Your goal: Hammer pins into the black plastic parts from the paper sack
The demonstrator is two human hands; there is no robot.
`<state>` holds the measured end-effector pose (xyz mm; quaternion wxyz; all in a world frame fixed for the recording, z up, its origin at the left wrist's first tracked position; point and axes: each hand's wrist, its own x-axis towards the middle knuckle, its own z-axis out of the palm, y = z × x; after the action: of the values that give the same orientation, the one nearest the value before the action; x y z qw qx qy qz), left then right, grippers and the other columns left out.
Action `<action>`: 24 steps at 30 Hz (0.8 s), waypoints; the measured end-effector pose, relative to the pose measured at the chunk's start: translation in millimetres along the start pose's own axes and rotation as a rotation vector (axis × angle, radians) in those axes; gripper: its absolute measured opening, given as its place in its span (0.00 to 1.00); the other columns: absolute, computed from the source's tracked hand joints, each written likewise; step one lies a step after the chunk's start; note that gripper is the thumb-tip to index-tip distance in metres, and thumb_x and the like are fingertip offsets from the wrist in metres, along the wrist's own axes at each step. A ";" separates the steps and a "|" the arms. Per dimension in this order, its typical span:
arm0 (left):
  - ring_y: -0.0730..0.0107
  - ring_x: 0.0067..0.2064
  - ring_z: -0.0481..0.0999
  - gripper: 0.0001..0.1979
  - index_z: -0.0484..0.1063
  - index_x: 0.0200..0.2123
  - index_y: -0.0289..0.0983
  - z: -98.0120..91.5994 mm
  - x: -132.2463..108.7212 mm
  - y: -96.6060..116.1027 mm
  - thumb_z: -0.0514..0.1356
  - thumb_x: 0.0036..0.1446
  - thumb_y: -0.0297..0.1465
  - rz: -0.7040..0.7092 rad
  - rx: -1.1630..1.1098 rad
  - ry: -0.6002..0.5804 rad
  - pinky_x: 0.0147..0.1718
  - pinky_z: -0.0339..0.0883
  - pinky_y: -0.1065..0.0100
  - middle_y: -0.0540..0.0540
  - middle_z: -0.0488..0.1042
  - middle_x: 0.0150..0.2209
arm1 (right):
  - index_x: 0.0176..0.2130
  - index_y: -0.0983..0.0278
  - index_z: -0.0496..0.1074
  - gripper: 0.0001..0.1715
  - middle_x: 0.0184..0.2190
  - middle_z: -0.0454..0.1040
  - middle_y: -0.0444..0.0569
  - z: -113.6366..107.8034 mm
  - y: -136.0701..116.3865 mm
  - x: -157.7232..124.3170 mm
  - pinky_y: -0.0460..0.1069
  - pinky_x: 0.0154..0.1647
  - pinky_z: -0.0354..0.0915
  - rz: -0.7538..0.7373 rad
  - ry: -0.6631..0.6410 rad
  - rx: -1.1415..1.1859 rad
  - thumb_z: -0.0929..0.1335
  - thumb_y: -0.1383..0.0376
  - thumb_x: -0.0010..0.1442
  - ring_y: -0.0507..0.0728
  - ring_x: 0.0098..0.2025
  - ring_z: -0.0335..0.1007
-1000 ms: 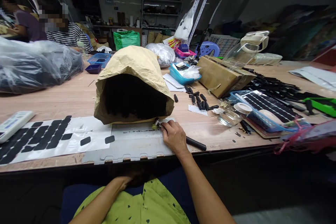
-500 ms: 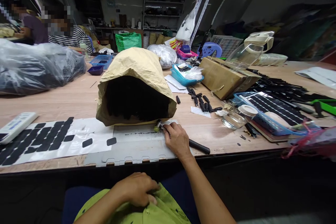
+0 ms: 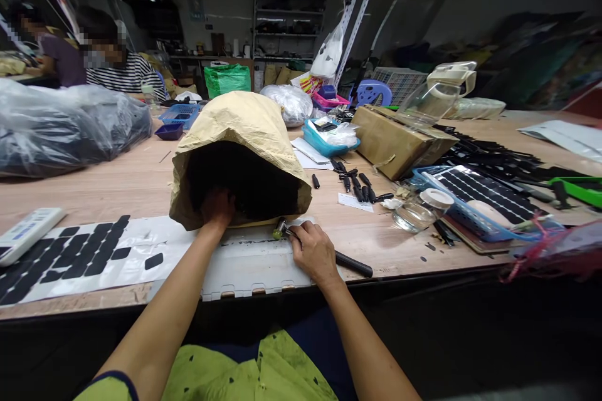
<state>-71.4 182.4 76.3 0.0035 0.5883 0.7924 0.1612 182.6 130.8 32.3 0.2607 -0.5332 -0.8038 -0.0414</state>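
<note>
A big brown paper sack (image 3: 244,131) lies on its side on the wooden table (image 3: 117,185), its dark mouth facing me. My left hand (image 3: 217,205) reaches into that mouth; its fingers are lost in the dark inside. My right hand (image 3: 313,254) rests on a pale grey plastic panel (image 3: 244,260) in front of the sack, closed round a black-handled tool (image 3: 350,263) whose small metal roller head (image 3: 278,229) touches the panel.
A white sheet with several black stickers (image 3: 70,254) and a remote control (image 3: 26,232) lie to the left. To the right are black pens (image 3: 360,185), a glass jar (image 3: 416,210), a cardboard box (image 3: 399,138) and a basket of solar panels (image 3: 480,191). Two people (image 3: 113,56) sit far left behind a plastic bag (image 3: 66,128).
My left hand rose from my lap, crossed the panel and went into the sack's mouth. My right hand stayed on the panel with the tool.
</note>
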 end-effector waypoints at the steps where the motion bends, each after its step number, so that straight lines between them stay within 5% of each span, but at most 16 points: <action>1: 0.46 0.54 0.71 0.16 0.75 0.48 0.35 -0.1 1.4 1.1 0.56 0.61 0.35 -0.010 0.032 -0.018 0.46 0.69 0.56 0.35 0.73 0.50 | 0.41 0.61 0.76 0.11 0.35 0.71 0.50 -0.3 -0.2 0.0 0.50 0.40 0.58 0.000 -0.002 0.001 0.65 0.67 0.60 0.57 0.39 0.62; 7: 0.48 0.49 0.74 0.15 0.78 0.43 0.34 -20.9 -4.2 1.6 0.56 0.60 0.36 -0.061 0.030 -0.116 0.42 0.69 0.59 0.35 0.77 0.46 | 0.40 0.61 0.76 0.11 0.34 0.70 0.49 0.2 -0.1 -0.2 0.50 0.39 0.57 0.000 0.016 0.004 0.65 0.67 0.60 0.56 0.39 0.62; 10: 0.51 0.48 0.75 0.16 0.76 0.46 0.37 -33.9 -24.8 -2.7 0.57 0.59 0.38 -0.032 -0.100 -0.083 0.42 0.68 0.61 0.38 0.78 0.46 | 0.41 0.61 0.76 0.11 0.35 0.71 0.49 0.8 0.0 -0.1 0.50 0.39 0.58 -0.001 0.019 0.012 0.65 0.67 0.60 0.57 0.39 0.63; 12: 0.55 0.44 0.76 0.16 0.77 0.45 0.39 -36.7 -43.8 -5.1 0.60 0.56 0.40 0.073 -0.251 -0.167 0.40 0.67 0.63 0.42 0.79 0.42 | 0.41 0.61 0.76 0.11 0.35 0.71 0.49 0.6 -0.6 -0.3 0.50 0.40 0.58 0.001 0.022 0.017 0.65 0.67 0.60 0.57 0.39 0.63; 16: 0.60 0.41 0.75 0.12 0.79 0.37 0.39 -23.5 -76.5 -7.7 0.62 0.52 0.38 0.354 -0.440 -0.352 0.39 0.65 0.66 0.46 0.79 0.38 | 0.40 0.62 0.75 0.10 0.35 0.72 0.50 -0.6 -2.4 -0.9 0.50 0.40 0.57 0.021 0.048 0.009 0.66 0.66 0.58 0.58 0.40 0.63; 24: 0.62 0.41 0.75 0.11 0.79 0.38 0.38 -5.0 -88.8 -8.4 0.63 0.51 0.34 0.292 -0.572 -0.333 0.42 0.65 0.66 0.46 0.78 0.38 | 0.37 0.62 0.74 0.08 0.34 0.73 0.48 -5.4 -1.4 -1.3 0.49 0.39 0.59 0.037 0.014 0.088 0.65 0.67 0.61 0.56 0.38 0.66</action>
<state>-52.8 96.1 62.5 0.2739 0.6888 0.6114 0.2769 183.8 127.3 36.6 0.2901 -0.5355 -0.7931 -0.0048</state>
